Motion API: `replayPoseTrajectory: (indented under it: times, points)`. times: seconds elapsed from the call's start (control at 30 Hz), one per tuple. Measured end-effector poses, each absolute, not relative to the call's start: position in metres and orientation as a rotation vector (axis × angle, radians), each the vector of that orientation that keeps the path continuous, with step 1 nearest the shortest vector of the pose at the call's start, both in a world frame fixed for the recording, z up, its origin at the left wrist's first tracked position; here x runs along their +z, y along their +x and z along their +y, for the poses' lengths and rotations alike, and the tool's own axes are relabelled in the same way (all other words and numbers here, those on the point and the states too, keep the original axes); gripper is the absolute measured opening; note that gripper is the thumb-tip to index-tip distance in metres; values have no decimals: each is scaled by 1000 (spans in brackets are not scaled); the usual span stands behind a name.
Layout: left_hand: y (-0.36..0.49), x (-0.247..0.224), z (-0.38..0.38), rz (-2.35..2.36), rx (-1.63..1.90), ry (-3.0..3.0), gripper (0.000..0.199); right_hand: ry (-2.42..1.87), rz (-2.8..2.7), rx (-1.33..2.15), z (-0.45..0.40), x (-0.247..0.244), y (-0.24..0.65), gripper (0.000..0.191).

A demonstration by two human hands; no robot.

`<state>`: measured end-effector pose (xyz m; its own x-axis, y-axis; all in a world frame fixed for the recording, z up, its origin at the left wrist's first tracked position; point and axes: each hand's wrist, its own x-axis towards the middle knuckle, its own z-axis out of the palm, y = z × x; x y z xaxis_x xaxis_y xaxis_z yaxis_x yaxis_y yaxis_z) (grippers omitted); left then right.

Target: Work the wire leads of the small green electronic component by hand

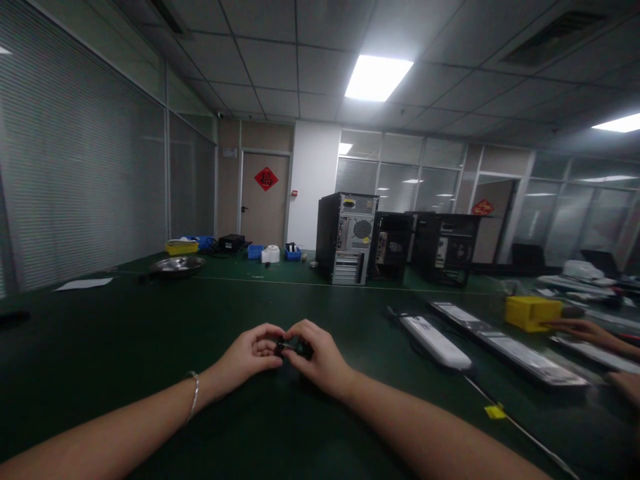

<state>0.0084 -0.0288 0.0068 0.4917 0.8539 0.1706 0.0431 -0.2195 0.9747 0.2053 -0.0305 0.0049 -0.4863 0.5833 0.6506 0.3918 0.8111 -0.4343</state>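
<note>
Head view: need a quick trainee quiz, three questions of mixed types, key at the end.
1. What does the person's right hand hold?
a) a small dark object
b) a yellow box
c) a sheet of white paper
2. True or false: the round silver metal bowl is left of the boxy black computer towers.
3. Fill in: a thin silver bracelet is worn on the person's ____ side.
Key: 1 a; 2 true; 3 left.

Dim overall; ceiling light panel (379, 78) glaring; right side blurred; edges stretched.
</note>
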Motion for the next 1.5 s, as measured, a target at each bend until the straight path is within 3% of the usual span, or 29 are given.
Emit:
replayPoseTrajectory:
  times: [1.5]
  points:
    - [13,6,-32,834,1028,1620,40,-782,-2175,45,-33,2,206,26]
